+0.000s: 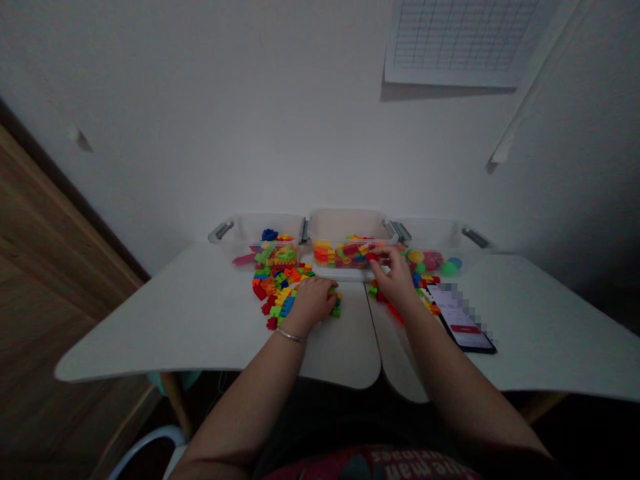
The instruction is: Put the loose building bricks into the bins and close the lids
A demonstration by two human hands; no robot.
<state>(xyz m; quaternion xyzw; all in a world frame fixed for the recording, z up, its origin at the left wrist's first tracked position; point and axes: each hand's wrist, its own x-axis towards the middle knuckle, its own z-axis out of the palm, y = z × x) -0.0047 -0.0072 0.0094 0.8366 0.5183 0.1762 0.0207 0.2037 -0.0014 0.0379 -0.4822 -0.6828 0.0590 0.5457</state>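
Observation:
My left hand (314, 301), with a bracelet at the wrist, rests on the right side of a pile of coloured toy building bricks (284, 293). Its fingers curl down, and what they close on is hidden. My right hand (397, 275) pinches a red toy brick (371, 257) between thumb and fingers. It is at the front right of the middle clear plastic box (350, 217), which has bricks inside. A second, smaller group of bricks (381, 293) lies partly hidden beneath my right hand and forearm.
A left clear box (240, 230) contains bricks and other coloured pieces. In the right clear box (440, 230) are coloured balls (449, 268). A phone (463, 320) lies on the white table (200, 320), right of my forearm. Behind is a wall with a paper chart (455, 40).

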